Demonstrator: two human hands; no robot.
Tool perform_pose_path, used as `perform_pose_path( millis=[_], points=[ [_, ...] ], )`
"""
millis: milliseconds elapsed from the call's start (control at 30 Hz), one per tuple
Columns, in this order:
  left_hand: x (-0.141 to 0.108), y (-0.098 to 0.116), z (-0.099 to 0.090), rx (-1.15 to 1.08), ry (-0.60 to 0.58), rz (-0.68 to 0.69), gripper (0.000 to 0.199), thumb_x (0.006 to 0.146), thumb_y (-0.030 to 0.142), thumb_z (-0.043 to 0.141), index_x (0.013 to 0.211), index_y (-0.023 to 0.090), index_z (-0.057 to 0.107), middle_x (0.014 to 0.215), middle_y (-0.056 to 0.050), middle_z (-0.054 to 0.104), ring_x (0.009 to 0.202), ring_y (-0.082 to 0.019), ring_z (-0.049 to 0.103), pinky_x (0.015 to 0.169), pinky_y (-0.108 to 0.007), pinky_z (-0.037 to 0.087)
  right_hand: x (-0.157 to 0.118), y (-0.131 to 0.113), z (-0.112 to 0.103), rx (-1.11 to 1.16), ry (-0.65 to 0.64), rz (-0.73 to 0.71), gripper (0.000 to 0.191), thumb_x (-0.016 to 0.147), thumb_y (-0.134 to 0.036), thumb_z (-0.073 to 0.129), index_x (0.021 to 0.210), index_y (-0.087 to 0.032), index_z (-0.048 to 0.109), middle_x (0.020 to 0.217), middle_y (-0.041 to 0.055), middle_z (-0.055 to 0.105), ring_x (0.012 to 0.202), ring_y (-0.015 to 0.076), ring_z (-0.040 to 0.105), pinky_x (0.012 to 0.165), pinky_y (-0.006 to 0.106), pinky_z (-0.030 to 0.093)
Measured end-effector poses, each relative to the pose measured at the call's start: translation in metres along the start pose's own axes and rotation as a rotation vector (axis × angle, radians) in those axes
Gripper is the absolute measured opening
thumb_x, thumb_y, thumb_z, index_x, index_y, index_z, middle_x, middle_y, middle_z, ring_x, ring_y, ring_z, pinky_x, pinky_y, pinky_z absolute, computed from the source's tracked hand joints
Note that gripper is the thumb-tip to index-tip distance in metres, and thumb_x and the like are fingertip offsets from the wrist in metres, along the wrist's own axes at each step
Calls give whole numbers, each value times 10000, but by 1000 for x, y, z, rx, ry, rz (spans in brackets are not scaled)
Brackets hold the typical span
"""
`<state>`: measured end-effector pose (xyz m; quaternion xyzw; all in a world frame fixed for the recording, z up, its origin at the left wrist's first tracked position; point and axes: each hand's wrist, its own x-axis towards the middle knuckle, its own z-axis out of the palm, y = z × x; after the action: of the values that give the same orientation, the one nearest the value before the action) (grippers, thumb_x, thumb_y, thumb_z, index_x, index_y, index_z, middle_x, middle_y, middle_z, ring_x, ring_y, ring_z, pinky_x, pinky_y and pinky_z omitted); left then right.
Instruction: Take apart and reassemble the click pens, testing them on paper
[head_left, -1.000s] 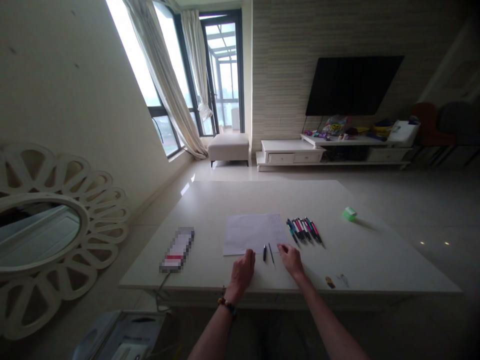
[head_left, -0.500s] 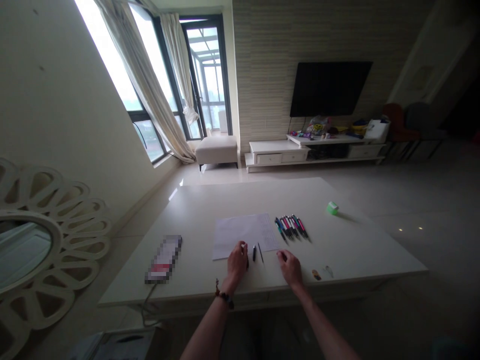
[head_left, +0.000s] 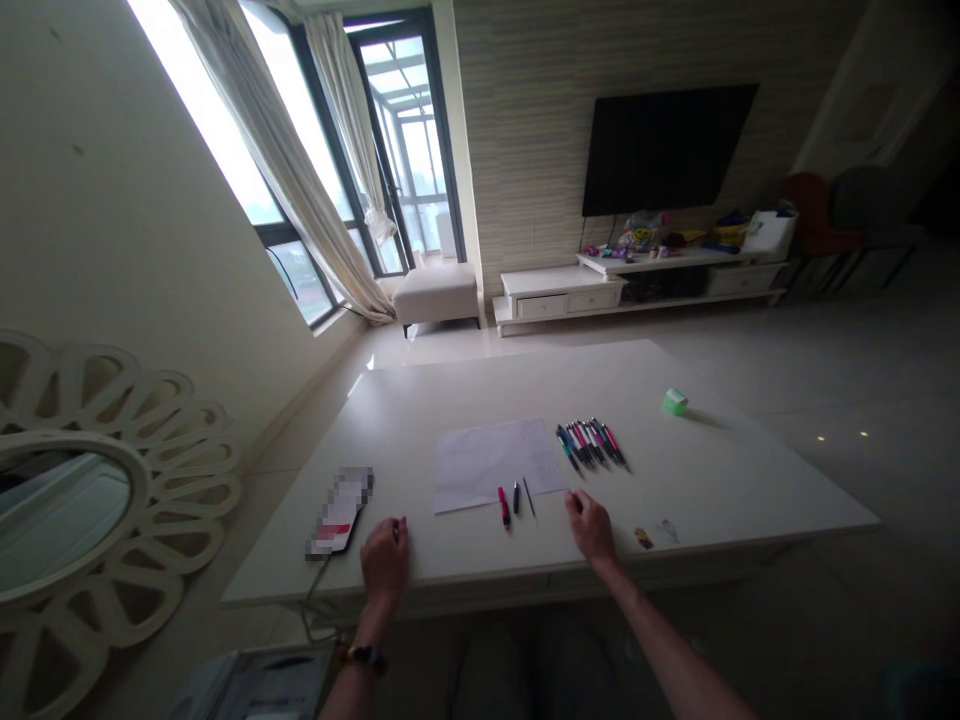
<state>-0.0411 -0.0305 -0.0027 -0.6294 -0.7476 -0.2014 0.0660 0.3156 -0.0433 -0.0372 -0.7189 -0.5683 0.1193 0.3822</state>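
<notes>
My left hand rests with curled fingers near the table's front edge, between the phone and the paper; whether it holds anything is hidden. My right hand is closed on the table, just off the near right corner of the white paper, its fingertips too small to read. Between my hands lie a red pen piece, a short black piece and a thin dark refill, side by side across or near the paper's front edge. Several coloured pens lie in a row right of the paper.
A phone with a cable lies at the table's left. A green box stands at the back right. Two small flat items, one of them a yellow and dark piece, lie right of my right hand. The white table's front edge is close.
My left hand has moved left, away from the pen parts, and the red piece now shows on the table where it was. My right hand stays in about the same place. The view has shifted slightly.
</notes>
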Motion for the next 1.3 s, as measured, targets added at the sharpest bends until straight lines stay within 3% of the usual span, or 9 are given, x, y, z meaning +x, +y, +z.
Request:
perform_pose_path(
  millis=[133,300,467,633,767,867,1000,1133,1300],
  points=[
    [-4,6,0,48,5,-39,338,871,391,312,788,183,565,740,-54,599,760,-200,544,656,-289,325,-2,-2,0,-75,-38,3,458,887,-437,277,677,-194,603,631,83,654,578,186,573,547,249,297],
    [-5,10,-4,60,-7,11,303,863,385,345,821,182,566,751,-53,592,782,-203,538,675,-298,324,-6,-8,-1,-186,-68,-17,401,886,-392,328,681,-196,612,662,67,662,576,165,567,547,251,271],
    [-8,24,-5,103,-27,175,217,848,252,373,914,181,567,885,-64,597,861,-212,520,705,-311,318,-10,-21,-4,-296,-26,-204,223,848,-261,436,699,-183,583,716,51,623,716,171,534,658,256,296],
    [-27,81,6,-7,-112,254,233,875,269,352,868,187,570,857,-50,604,835,-184,531,731,-306,317,-11,-31,-6,-386,36,-244,132,848,-215,459,761,-179,552,816,67,584,849,204,473,765,304,286],
    [-35,134,17,-85,-129,242,316,889,368,329,821,184,577,836,-50,613,836,-182,539,720,-298,313,-9,-30,-3,-389,-25,-231,116,847,-198,454,787,-180,551,830,57,586,842,194,490,763,295,301],
    [-31,156,21,-81,-122,171,352,874,420,338,816,175,584,815,-58,614,816,-198,540,696,-304,312,-4,-31,-2,-364,-85,-191,137,850,-208,446,787,-176,563,829,57,611,844,186,531,767,278,328],
    [-27,160,26,-77,-91,146,335,857,398,360,810,161,593,805,-66,609,809,-203,535,688,-308,308,7,-48,-3,-297,-256,-85,202,870,-289,419,845,-179,586,835,69,663,797,167,608,707,245,383],
    [-30,157,30,-66,-49,169,269,843,327,376,812,162,586,795,-57,593,816,-200,525,708,-312,308,17,-71,-1,-339,-439,-9,254,806,-358,495,907,-158,615,860,110,693,813,205,648,684,263,432],
    [-33,160,30,-43,-69,155,224,797,309,428,802,156,591,792,-64,583,810,-210,517,705,-320,315,27,-80,9,-377,-485,27,268,729,-256,532,907,-95,653,917,191,680,876,256,646,712,285,461]
  ],
)
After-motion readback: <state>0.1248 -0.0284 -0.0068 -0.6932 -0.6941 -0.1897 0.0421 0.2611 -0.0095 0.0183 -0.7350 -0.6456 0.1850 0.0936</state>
